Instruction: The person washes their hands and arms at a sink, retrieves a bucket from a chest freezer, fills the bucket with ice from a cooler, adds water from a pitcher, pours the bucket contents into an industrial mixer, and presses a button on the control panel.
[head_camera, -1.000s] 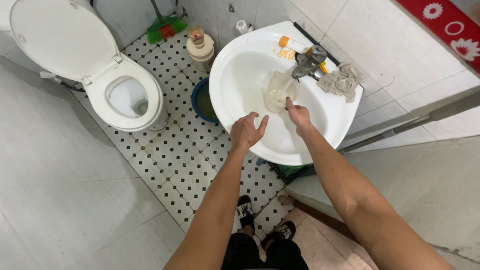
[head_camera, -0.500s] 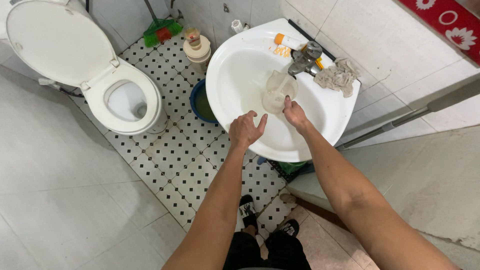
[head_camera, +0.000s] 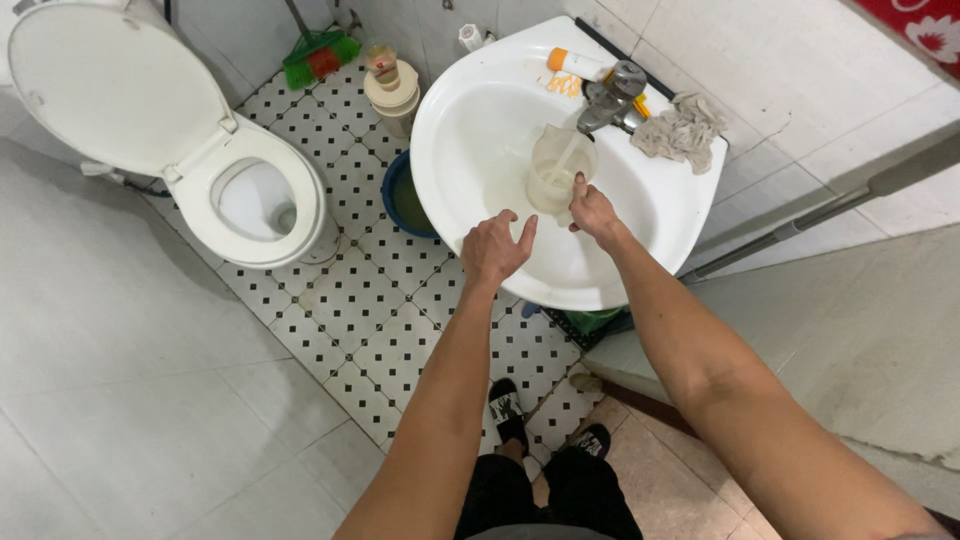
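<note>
Jug (head_camera: 558, 170) under tap (head_camera: 606, 98); right hand (head_camera: 594, 211) fingers grip it; left hand (head_camera: 494, 248) beside

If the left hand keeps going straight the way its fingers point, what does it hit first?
Most likely the translucent plastic jug under the faucet, which the right hand holds. The left hand hovers over the sink; depth is unclear.

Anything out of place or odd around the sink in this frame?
Mildly: a crumpled grey rag lies bunched on the white sink's rim beside the metal tap, and an orange-capped white tube lies on its side behind it. Nothing spilled or broken.
</note>
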